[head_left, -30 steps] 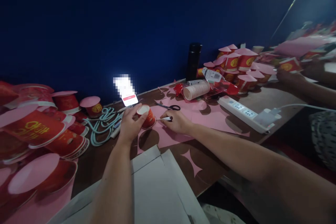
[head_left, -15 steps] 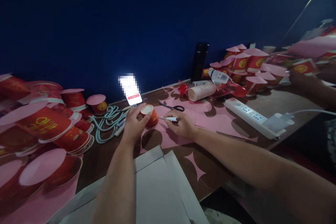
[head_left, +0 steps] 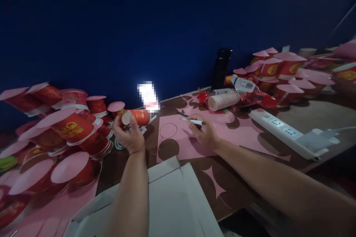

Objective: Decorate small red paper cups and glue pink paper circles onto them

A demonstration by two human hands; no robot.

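Note:
A red paper cup (head_left: 142,117) lies tipped on its side in the grip of my left hand (head_left: 130,137), held off the table with its pale base towards me. My right hand (head_left: 207,135) pinches a white marker pen (head_left: 196,122) above the pink paper (head_left: 191,144), the tip pointing left and clear of the sheet. On that paper a drawn circle (head_left: 168,130) shows left of the pen. Just below it, a round hole in the sheet bares the brown table. Scissors (head_left: 182,114) lie behind the pen, partly hidden by my right hand.
Red cups topped with pink discs (head_left: 72,126) crowd the left side; more (head_left: 289,92) stand at the right back. A stack of paper cups (head_left: 224,100), a black flask (head_left: 221,68), a power strip (head_left: 280,127) and a lit phone (head_left: 148,96) surround the paper. White cardboard (head_left: 172,200) lies in front.
My left hand has lifted the cup off the pink paper and tilted it to the left, uncovering the drawn circle. My right hand has drawn the marker pen away from it.

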